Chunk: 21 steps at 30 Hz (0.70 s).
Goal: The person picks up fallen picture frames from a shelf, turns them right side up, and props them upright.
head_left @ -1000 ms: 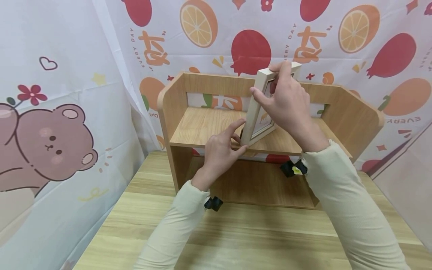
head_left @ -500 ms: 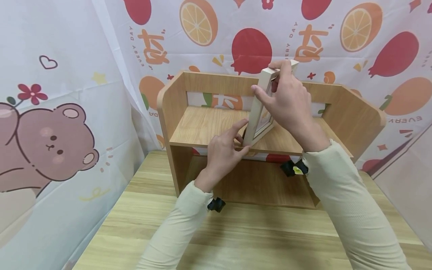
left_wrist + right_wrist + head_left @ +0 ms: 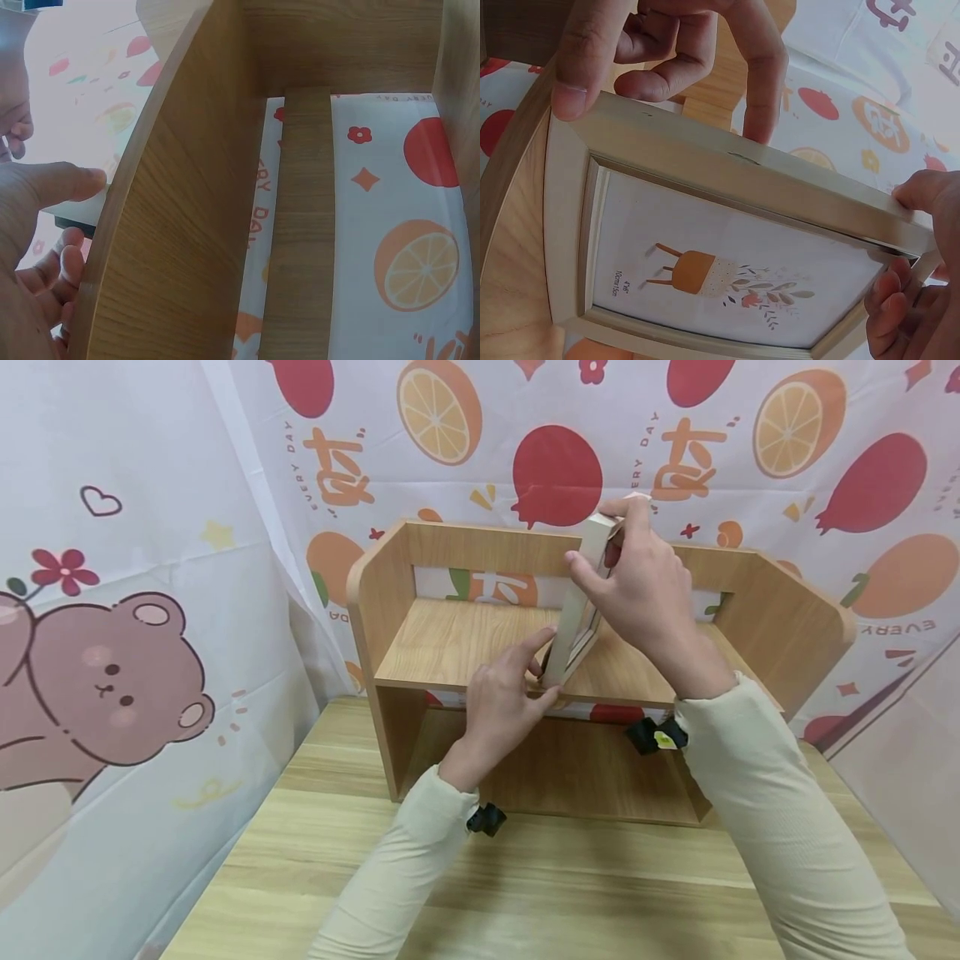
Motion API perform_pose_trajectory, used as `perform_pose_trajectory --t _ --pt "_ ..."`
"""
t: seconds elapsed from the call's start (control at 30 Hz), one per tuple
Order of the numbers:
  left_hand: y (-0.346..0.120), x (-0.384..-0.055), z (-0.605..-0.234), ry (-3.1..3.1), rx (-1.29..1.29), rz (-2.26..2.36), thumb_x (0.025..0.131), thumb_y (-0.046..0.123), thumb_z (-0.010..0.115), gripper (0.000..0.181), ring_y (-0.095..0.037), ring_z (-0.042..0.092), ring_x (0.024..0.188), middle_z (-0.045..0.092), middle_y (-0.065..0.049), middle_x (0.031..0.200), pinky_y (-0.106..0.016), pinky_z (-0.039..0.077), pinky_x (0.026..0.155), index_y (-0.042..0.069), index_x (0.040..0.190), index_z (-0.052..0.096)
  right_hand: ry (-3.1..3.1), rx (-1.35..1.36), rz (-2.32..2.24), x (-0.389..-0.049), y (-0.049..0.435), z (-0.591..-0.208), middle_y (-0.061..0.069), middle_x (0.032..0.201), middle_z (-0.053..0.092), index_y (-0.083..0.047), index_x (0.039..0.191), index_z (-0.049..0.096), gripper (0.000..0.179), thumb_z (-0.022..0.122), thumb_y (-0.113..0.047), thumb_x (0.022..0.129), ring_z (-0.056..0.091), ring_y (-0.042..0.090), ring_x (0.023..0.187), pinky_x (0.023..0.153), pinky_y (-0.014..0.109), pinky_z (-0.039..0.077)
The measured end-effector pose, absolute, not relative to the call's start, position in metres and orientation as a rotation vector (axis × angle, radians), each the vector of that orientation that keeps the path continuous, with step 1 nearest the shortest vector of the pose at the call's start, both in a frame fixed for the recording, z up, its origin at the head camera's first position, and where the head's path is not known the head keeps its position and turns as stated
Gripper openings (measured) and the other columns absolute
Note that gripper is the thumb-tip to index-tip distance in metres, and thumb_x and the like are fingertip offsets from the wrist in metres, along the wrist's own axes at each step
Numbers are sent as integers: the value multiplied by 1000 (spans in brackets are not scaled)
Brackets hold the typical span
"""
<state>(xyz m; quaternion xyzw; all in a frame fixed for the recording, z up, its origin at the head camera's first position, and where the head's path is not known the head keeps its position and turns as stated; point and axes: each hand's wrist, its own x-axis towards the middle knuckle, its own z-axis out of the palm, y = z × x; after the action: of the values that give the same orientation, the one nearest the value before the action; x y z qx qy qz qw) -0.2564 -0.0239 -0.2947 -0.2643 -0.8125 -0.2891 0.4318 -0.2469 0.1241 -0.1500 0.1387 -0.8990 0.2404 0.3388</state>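
A cream picture frame (image 3: 576, 602) stands tilted on the upper board of a wooden desk shelf (image 3: 465, 639), its narrow side towards the head camera. My right hand (image 3: 641, 581) grips its top end, thumb on the near side and fingers over the top. Low down, my left hand (image 3: 504, 697) pinches the frame's near edge by the board's front. The right wrist view shows the frame's front, a print of a plant in an orange pot (image 3: 697, 274). In the left wrist view the shelf's board hides most of the frame beyond my left hand (image 3: 37, 247).
The shelf's side panels (image 3: 795, 618) rise left and right of the upper board. Below lies a lower compartment (image 3: 585, 768). The shelf stands on a wood-grain table (image 3: 585, 885), with a fruit-print cloth (image 3: 480, 477) behind and a bear-print cloth (image 3: 120, 685) at the left.
The picture frame has turned, so its front is seen more edge-on. Its lower end has shifted slightly right, and my left hand has moved right with it. My right hand keeps its hold on top.
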Motion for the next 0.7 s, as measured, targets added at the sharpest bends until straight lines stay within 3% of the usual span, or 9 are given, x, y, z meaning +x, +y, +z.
perform_pose_trajectory --t 0.7 --pt "-9 -255 -298 -2017 -625 -753 71 22 86 69 -15 55 68 61 0 81 -28 43 58 22 131 51 -2348 410 622 -249 133 -151 15 93 58 -6 133 38 53 59 -32 92 52 28 74 62 36 38"
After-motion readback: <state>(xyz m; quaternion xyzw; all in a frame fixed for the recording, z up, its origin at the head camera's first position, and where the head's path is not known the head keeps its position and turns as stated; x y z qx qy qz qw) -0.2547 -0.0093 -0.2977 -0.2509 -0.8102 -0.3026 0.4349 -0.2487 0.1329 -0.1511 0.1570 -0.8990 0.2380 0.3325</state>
